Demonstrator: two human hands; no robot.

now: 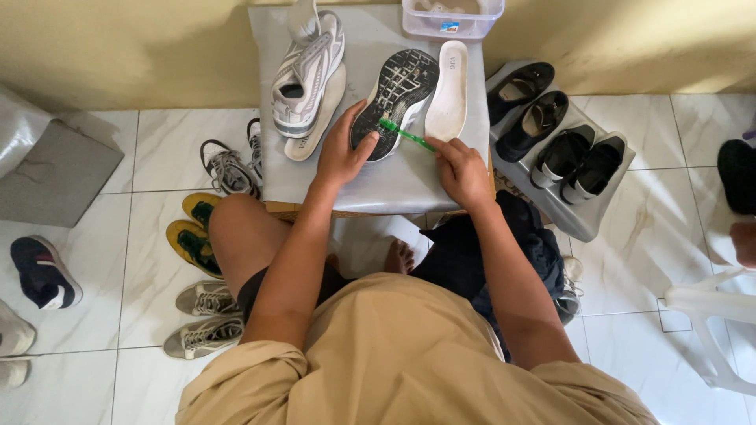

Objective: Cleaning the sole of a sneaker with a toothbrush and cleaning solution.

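Bristles of a thin green plastic toothbrush (405, 134), pinched in the right hand (463, 169), met the upturned black rubber-soled sneaker (396, 100) pressed under the flat left hand (340, 151) on the grey counter (378, 185); light, stiff-soled, probably best steadied at its heel.

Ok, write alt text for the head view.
A seated person's left hand steadies an upturned black-soled shoe on a grey-covered low table while the right hand holds a green toothbrush against the sole. A white insole and a white-grey sneaker lie alongside.
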